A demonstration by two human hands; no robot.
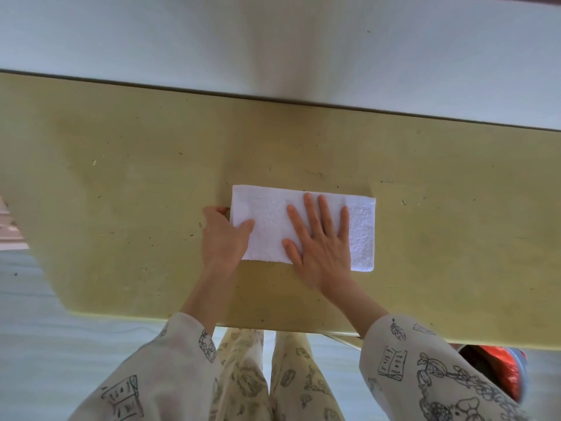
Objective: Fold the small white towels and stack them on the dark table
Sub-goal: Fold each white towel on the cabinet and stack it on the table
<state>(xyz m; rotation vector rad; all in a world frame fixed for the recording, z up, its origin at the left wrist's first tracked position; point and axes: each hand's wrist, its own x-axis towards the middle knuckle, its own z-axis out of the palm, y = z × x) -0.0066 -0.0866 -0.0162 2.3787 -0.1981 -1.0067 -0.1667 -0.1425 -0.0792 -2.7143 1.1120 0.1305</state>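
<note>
One small white towel [270, 220], folded into a long rectangle, lies flat near the middle of the table [121, 177], whose top looks olive-yellow here. My right hand [321, 241] lies flat on the towel's right half with the fingers spread and straight. My left hand [223, 238] is at the towel's left end, the thumb on top of the cloth and the fingers tucked under its edge, pinching it.
A pale wall [273, 41] runs along the table's far edge. The table's near edge is just in front of my legs. A red and orange object [498, 369] sits on the floor under the table's right side.
</note>
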